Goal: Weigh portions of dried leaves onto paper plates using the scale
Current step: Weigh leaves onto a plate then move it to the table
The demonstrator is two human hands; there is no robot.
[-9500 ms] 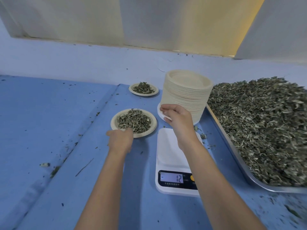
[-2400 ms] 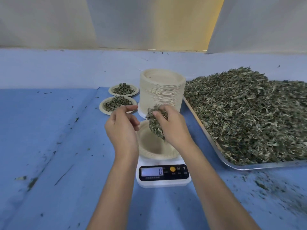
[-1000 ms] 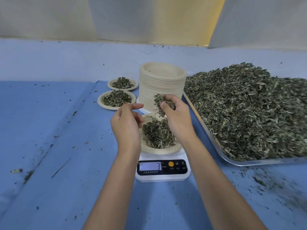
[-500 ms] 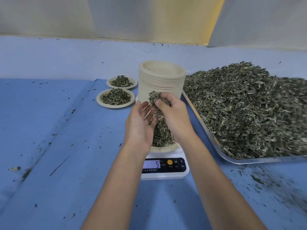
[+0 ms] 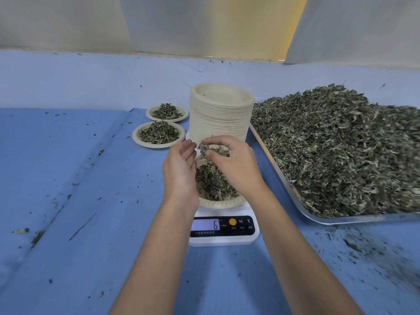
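A white digital scale [image 5: 223,233] stands in the middle of the blue cloth and its display reads 6. On it sits a paper plate [image 5: 218,203] with a heap of dried leaves [image 5: 211,181]. Above the plate my right hand [image 5: 234,164] pinches a small tuft of dried leaves between fingers and thumb. My left hand [image 5: 180,169] hovers beside it, palm turned inward, fingers relaxed and holding nothing. A big metal tray [image 5: 336,220] piled with dried leaves [image 5: 341,146] lies to the right.
A tall stack of paper plates [image 5: 221,114] stands just behind the scale. Two filled plates [image 5: 159,135] [image 5: 167,113] lie at the back left. Leaf crumbs are scattered over the blue cloth [image 5: 79,201].
Over the last second the leaf heap on the plate has grown and the scale reading rose from 3 to 6. My right hand now holds only a small tuft; my left hand has drawn slightly apart.
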